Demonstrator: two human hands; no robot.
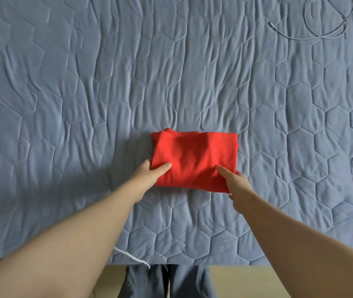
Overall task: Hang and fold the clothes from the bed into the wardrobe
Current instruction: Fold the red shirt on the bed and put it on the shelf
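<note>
**Folded red garment held at both near corners**

A grey-blue quilt (63, 104), stitched in hexagons and rumpled, covers the bed and fills the view, with wide bare room on every side of the cloth. Just nearer than its middle lies the red garment (194, 160), a soft folded rectangle with its long axis running left to right. The left hand (149, 175) pinches its near left corner, thumb on top. The right hand (237, 188) pinches the near right corner. A thin looped cable (321, 29) lies far right. A white cord (132, 258) crosses the near edge.
</note>
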